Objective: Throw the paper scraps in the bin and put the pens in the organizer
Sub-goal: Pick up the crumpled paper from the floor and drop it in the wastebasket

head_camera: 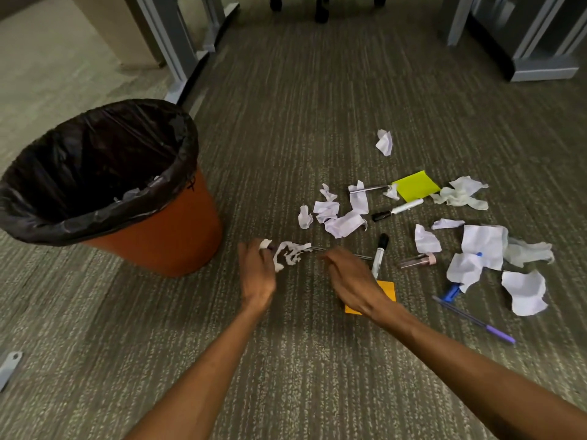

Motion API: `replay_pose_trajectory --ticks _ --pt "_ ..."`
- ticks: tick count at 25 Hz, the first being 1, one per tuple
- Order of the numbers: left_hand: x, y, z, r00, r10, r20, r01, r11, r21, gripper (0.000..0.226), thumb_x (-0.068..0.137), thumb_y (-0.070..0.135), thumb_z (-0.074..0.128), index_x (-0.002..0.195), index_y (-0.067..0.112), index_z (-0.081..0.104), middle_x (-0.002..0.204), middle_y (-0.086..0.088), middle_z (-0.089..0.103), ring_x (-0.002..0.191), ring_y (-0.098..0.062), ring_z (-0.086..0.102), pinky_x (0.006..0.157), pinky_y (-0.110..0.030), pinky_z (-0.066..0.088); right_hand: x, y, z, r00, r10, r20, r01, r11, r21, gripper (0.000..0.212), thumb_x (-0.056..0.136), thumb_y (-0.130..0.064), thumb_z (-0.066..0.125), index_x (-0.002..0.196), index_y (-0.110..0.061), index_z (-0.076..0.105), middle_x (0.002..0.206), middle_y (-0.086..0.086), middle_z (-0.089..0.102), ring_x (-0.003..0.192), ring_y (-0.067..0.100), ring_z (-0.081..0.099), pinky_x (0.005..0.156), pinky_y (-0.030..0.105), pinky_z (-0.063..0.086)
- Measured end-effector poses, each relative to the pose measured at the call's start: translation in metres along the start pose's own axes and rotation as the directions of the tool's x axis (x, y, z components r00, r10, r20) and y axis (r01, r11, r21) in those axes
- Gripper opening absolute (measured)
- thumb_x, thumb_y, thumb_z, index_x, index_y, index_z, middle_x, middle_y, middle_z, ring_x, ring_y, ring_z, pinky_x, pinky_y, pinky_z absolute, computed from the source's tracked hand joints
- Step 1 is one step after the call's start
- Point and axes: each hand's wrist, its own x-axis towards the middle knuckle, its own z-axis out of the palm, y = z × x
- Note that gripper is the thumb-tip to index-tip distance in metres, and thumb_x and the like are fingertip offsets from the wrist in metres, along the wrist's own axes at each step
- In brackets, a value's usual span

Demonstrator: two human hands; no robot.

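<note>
- Two hands work low: a paper scrap [265,243] is pinched in the left hand [257,276] fingers; the right hand [349,277] grip cannot be told.
- The torn strip [292,252] across the thin pen [363,256] should be lifted clear first.
- The bin [165,236] stands just left, open carpet [286,360] between; no organizer is seen.

Left hand [256,274] round a torn scrap [290,254] — right hand [351,276] beside it (orange bin [165,236] just left)
</note>
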Motion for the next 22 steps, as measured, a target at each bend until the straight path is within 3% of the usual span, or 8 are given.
replay_pose_trajectory --ticks 3,5,8,10,13,16,19,22 --pt "0.023 -0.005 0.003 0.995 -0.077 0.059 0.067 0.986 0.154 0.025 0.094 0.029 0.051 0.092 0.008 0.065 0.109 -0.012 0.052 0.083 -0.016 0.045 0.068 -0.027 0.029 0.026 0.009 0.008 0.999 -0.029 -0.045 0.026 0.998 -0.064 0.023 0.092 -0.013 0.053 0.114 -0.019 0.055 0.108 0.003 0.052 0.100 0.024 0.054 0.072 0.031 0.041" --pt "0.035 -0.008 0.007 0.996 -0.008 0.085 -0.013 0.969 0.246 0.031 0.095 0.034 0.053 0.087 0.006 0.064 0.106 -0.015 0.058 0.084 -0.016 0.042 0.069 -0.029 0.027 0.042 0.009 0.017 0.993 -0.121 -0.011 0.118 0.981 -0.151 0.031 0.088 -0.010 0.059 0.117 -0.019 0.055 0.115 0.005 0.049 0.106 0.025 0.051 0.074 0.029 0.040" --pt "0.047 -0.013 0.014 0.974 0.134 0.184 -0.160 0.978 0.137 0.023 0.099 0.031 0.052 0.108 0.014 0.064 0.116 -0.008 0.061 0.103 -0.022 0.055 0.079 -0.029 0.037 0.057 0.012 0.034 0.981 -0.184 0.070 0.194 0.959 -0.206 0.032 0.085 -0.013 0.065 0.117 -0.017 0.062 0.115 0.009 0.050 0.103 0.027 0.053 0.078 0.035 0.047" --pt "0.047 -0.018 0.023 0.941 0.104 0.323 -0.139 0.986 0.087 0.027 0.099 0.031 0.051 0.123 0.023 0.062 0.126 -0.005 0.058 0.114 -0.021 0.056 0.089 -0.031 0.042 0.056 0.015 0.044 0.974 -0.173 0.144 0.204 0.950 -0.238 0.031 0.086 -0.020 0.065 0.117 -0.018 0.062 0.112 0.009 0.048 0.100 0.027 0.051 0.077 0.037 0.047" --pt "0.043 -0.027 0.037 0.944 0.068 0.323 -0.103 0.990 0.093 0.018 0.097 0.030 0.055 0.100 0.017 0.066 0.108 -0.012 0.061 0.097 -0.023 0.058 0.074 -0.029 0.036 0.054 0.017 0.050 0.979 -0.163 0.121 0.187 0.956 -0.227 0.020 0.089 -0.020 0.062 0.107 -0.014 0.065 0.108 0.011 0.050 0.098 0.029 0.050 0.076 0.038 0.045" --pt "0.036 -0.023 0.037 0.965 0.046 0.257 -0.058 0.998 0.038 0.018 0.095 0.027 0.058 0.090 0.011 0.064 0.099 -0.010 0.060 0.088 -0.021 0.055 0.072 -0.033 0.039 0.050 0.014 0.050 0.989 -0.146 0.037 0.149 0.987 -0.066 0.011 0.095 -0.017 0.057 0.093 -0.009 0.064 0.096 0.010 0.056 0.089 0.024 0.054 0.073 0.034 0.040" --pt "0.030 -0.010 0.029 0.984 -0.026 0.174 0.047 0.992 -0.116 0.020 0.092 0.022 0.062 0.076 0.012 0.061 0.078 -0.003 0.062 0.074 -0.019 0.056 0.064 -0.032 0.036 0.036 0.013 0.041 0.991 0.123 -0.048 -0.110 0.970 0.217 0.015 0.100 -0.027 0.050 0.090 -0.017 0.055 0.079 -0.001 0.060 0.073 0.013 0.058 0.064 0.032 0.041" --pt "0.030 0.010 0.024 0.949 -0.268 0.167 0.315 0.839 -0.443 0.023 0.088 0.018 0.064 0.078 -0.002 0.068 0.076 -0.011 0.071 0.061 -0.014 0.063 0.053 -0.025 0.046 0.027 0.010 0.025 0.936 0.351 0.037 -0.296 0.723 0.625 0.012 0.100 -0.023 0.052 0.098 -0.014 0.060 0.082 0.003 0.069 0.070 0.013 0.066 0.060 0.028 0.047"
